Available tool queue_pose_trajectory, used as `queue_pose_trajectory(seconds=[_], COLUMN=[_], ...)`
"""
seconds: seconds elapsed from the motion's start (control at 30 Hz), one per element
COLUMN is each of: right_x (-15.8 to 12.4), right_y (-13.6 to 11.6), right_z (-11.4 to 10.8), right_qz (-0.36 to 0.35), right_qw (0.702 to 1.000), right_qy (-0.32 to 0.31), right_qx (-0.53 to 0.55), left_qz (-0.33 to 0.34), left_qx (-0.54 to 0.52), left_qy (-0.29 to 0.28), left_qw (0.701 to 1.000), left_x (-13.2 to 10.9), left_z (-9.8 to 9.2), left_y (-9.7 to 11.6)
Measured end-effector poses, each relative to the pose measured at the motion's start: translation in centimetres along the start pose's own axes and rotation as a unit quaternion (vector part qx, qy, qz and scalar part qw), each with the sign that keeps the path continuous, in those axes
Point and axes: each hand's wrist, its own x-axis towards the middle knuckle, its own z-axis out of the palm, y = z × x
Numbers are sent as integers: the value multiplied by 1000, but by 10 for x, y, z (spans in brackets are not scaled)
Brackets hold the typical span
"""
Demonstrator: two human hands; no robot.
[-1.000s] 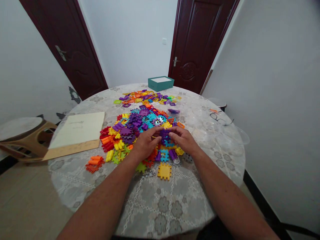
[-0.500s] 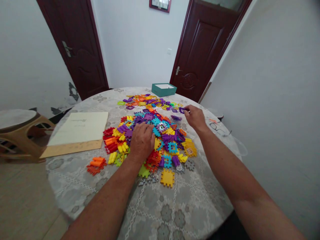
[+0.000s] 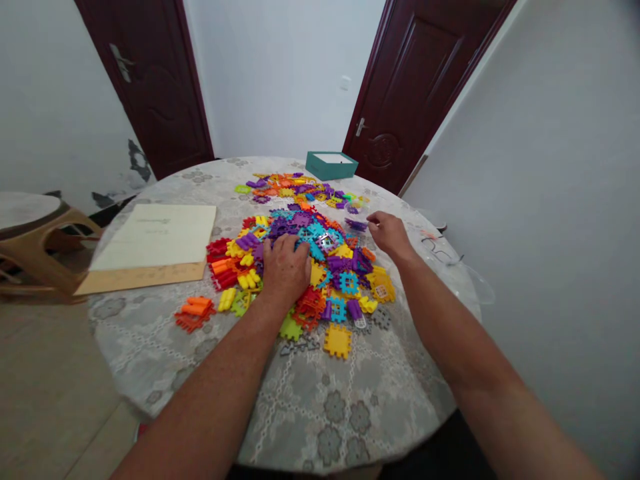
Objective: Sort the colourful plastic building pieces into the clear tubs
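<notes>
My left hand (image 3: 286, 267) lies palm down on a large pile of plastic building pieces (image 3: 345, 283), fingers spread over purple and blue ones. Its fingertips are partly hidden among them. To the right of the pile, my right hand (image 3: 387, 233) is closed in a pinch at the right end of a small stack of flat purple notched building pieces (image 3: 356, 225). How many of them it grips, I cannot make out. A yellow square piece (image 3: 338, 341) lies in front of the pile, and an orange group (image 3: 195, 313) sits apart on the left.
A second heap of pieces (image 3: 295, 189) spreads farther back, by a green box (image 3: 331, 165). A pale flat board (image 3: 155, 240) lies on the left of the round table (image 3: 300, 413). Glasses (image 3: 443, 253) rest at the right edge. A wooden stool (image 3: 45, 247) stands at left.
My right hand has brought a purple piece down to the small purple stack. My left hand stays on the pile, with its fingers slightly shifted. The view has tilted down a little.
</notes>
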Motion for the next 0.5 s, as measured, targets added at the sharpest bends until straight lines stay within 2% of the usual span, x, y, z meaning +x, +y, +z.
queue_pose_trajectory(seconds=[0.1, 0.17, 0.3, 0.4, 0.5], right_x=[-48, -78, -116, -124, -122], right_y=[-10, -18, -31, -34, -30], right_z=[-11, -15, -9, 3, 10], right_qz=[-71, -105, -107, -103, -104], right_qw=[989, 978, 977, 976, 964], right_qy=[-112, -152, -153, -148, -159], right_qx=[67, 93, 103, 122, 187], left_qz=[1, 2, 9, 13, 28], left_qx=[3, 1, -5, -3, -20], left_qy=[-9, -11, -10, -4, -3], left_qw=[1000, 1000, 1000, 1000, 999], left_x=[1, 1, 1, 1, 2], left_z=[-2, -1, 3, 5, 0], left_y=[2, 2, 0, -2, -1])
